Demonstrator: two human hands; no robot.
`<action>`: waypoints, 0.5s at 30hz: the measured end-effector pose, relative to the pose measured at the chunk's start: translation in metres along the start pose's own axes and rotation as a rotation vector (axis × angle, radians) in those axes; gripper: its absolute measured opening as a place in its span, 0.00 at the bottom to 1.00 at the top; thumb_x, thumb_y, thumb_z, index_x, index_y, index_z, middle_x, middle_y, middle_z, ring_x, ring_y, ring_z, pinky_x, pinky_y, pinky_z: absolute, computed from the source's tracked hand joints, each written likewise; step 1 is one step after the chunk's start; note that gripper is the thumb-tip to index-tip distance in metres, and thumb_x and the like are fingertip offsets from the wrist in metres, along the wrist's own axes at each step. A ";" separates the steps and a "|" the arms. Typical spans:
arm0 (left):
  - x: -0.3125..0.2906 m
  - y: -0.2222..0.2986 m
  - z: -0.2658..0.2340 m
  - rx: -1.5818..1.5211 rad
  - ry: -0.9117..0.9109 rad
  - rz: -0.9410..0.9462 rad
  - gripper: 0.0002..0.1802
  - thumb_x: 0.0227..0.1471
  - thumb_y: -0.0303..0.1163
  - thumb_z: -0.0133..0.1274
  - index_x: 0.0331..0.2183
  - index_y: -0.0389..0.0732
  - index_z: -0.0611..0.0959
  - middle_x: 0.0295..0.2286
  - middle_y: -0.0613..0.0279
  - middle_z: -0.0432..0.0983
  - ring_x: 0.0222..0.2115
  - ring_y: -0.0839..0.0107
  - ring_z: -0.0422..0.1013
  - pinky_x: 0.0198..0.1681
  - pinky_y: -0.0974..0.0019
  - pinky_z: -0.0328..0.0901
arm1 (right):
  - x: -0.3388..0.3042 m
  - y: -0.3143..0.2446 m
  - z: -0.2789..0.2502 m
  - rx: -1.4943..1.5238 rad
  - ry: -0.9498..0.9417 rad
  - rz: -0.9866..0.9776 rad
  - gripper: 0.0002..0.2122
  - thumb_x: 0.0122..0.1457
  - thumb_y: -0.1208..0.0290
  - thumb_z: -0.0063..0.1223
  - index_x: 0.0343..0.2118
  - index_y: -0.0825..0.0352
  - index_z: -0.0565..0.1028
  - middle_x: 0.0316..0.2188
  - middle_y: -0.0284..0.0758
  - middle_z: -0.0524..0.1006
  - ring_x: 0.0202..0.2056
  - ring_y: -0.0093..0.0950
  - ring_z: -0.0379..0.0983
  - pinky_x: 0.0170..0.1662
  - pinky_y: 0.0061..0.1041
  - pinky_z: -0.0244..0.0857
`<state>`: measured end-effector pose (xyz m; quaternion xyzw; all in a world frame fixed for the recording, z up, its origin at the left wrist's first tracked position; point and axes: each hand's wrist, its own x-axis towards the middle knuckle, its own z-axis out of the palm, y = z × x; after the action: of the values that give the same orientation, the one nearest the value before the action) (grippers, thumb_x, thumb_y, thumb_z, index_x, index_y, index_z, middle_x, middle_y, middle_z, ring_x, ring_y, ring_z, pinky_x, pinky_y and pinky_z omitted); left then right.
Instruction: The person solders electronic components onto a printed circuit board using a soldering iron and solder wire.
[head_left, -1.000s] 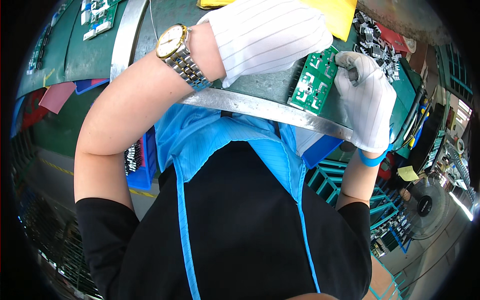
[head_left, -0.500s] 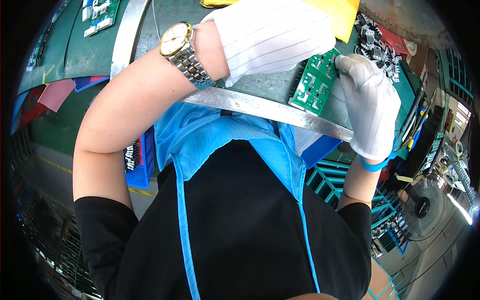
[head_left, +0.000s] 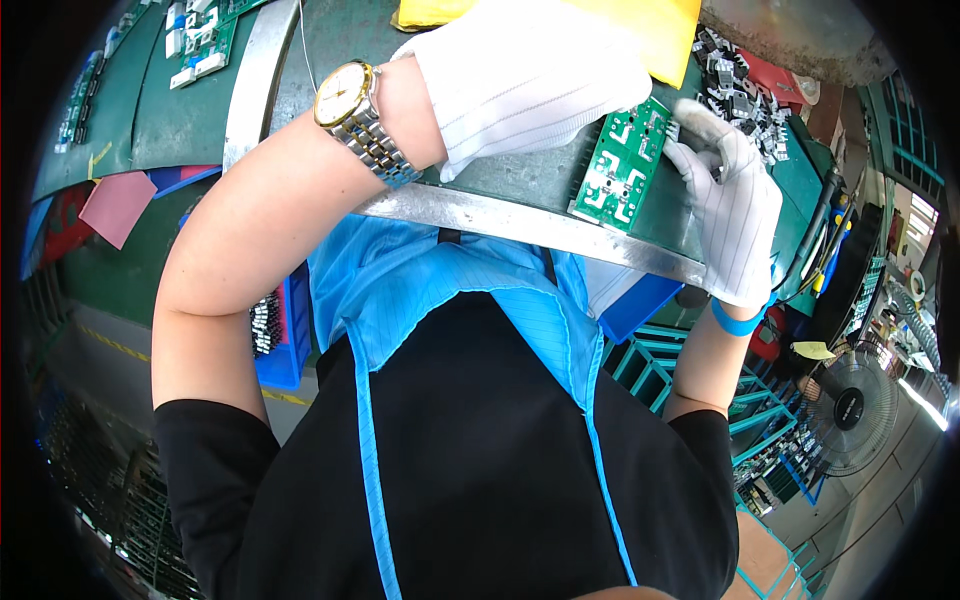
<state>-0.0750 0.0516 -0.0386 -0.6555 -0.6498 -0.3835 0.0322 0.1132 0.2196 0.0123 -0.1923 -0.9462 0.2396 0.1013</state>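
Board sits on the green mat, between the hands, its near end right by the metal trim. Silvery pads face up; dark pins line its left side. Can't tell if it's flat on the mat or slightly raised.

Left hand, gloved, reaches across to the board's far-left end. Its fingers are hidden under the glove back, so can't tell whether it grips the board, braces it or has something else.

Right hand, gloved, is at the board's right side, fingers curled, thumb and index close together, narrow gap. A small silvery bit shows between fingertips and board edge; can't tell if it's pinched or part of the board.

Step in hand, my read: close two-handed work at the far-right edge. Next move calls for a steady board on the left and fine fingertip control on the right, clear of the pins. Parts pile lies just beyond the right hand; yellow bag behind the left.
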 end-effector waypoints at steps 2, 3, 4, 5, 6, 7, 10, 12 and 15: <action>-0.004 0.001 -0.001 0.095 0.010 0.048 0.10 0.58 0.36 0.53 0.35 0.42 0.84 0.32 0.54 0.80 0.34 0.55 0.77 0.36 0.52 0.72 | -0.003 -0.003 -0.002 -0.094 -0.013 -0.063 0.17 0.58 0.77 0.66 0.52 0.65 0.80 0.39 0.34 0.85 0.28 0.20 0.75 0.38 0.20 0.73; -0.004 0.000 -0.001 0.179 0.023 0.097 0.10 0.58 0.36 0.53 0.36 0.41 0.85 0.34 0.53 0.80 0.35 0.54 0.78 0.37 0.52 0.72 | -0.004 -0.006 -0.003 -0.044 0.027 -0.018 0.20 0.58 0.77 0.66 0.54 0.66 0.79 0.40 0.35 0.85 0.29 0.20 0.76 0.39 0.20 0.73; -0.006 -0.006 0.005 0.185 0.027 0.098 0.10 0.58 0.36 0.53 0.36 0.41 0.85 0.34 0.53 0.80 0.35 0.54 0.78 0.37 0.52 0.72 | -0.004 -0.008 -0.001 0.007 0.063 0.020 0.22 0.58 0.78 0.67 0.56 0.67 0.78 0.42 0.36 0.85 0.31 0.19 0.77 0.40 0.20 0.74; -0.009 -0.013 0.012 0.333 0.127 0.199 0.12 0.58 0.36 0.53 0.39 0.40 0.85 0.36 0.51 0.81 0.35 0.53 0.78 0.39 0.52 0.73 | -0.004 -0.008 0.001 0.009 0.069 0.014 0.22 0.58 0.78 0.67 0.56 0.67 0.78 0.42 0.36 0.85 0.31 0.19 0.77 0.40 0.20 0.74; -0.003 -0.017 0.016 0.467 0.231 0.312 0.15 0.58 0.35 0.52 0.42 0.39 0.86 0.39 0.49 0.81 0.36 0.53 0.78 0.40 0.52 0.73 | -0.006 -0.005 0.003 0.141 0.148 -0.026 0.23 0.57 0.79 0.68 0.57 0.69 0.77 0.45 0.38 0.84 0.34 0.20 0.79 0.42 0.21 0.75; -0.001 -0.020 0.017 0.461 0.234 0.330 0.15 0.58 0.35 0.52 0.42 0.39 0.86 0.39 0.49 0.81 0.36 0.53 0.78 0.40 0.52 0.73 | -0.006 -0.005 0.004 0.273 0.230 -0.069 0.24 0.57 0.80 0.68 0.57 0.70 0.76 0.48 0.39 0.84 0.37 0.21 0.81 0.45 0.22 0.76; 0.003 -0.015 0.007 0.731 0.208 0.449 0.21 0.56 0.40 0.59 0.49 0.42 0.86 0.47 0.49 0.81 0.42 0.53 0.78 0.47 0.52 0.72 | -0.011 -0.023 0.003 0.586 0.245 0.048 0.24 0.57 0.83 0.67 0.58 0.76 0.73 0.54 0.46 0.80 0.48 0.29 0.81 0.53 0.29 0.76; 0.009 -0.003 0.002 0.259 0.181 0.259 0.24 0.51 0.36 0.62 0.51 0.43 0.84 0.42 0.54 0.82 0.41 0.58 0.78 0.45 0.54 0.73 | -0.012 -0.033 -0.005 0.766 0.218 0.150 0.25 0.59 0.85 0.63 0.59 0.78 0.70 0.56 0.49 0.77 0.51 0.32 0.79 0.55 0.31 0.76; 0.019 0.029 -0.034 -0.141 -0.013 0.012 0.27 0.51 0.32 0.64 0.54 0.45 0.82 0.41 0.60 0.81 0.32 0.69 0.77 0.40 0.66 0.72 | -0.010 -0.042 -0.004 0.835 0.226 0.193 0.23 0.61 0.78 0.62 0.59 0.75 0.72 0.48 0.41 0.82 0.45 0.25 0.80 0.47 0.20 0.73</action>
<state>-0.0680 0.0449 0.0085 -0.6626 -0.6173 -0.4238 -0.0162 0.1100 0.1828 0.0351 -0.2472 -0.7290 0.5872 0.2504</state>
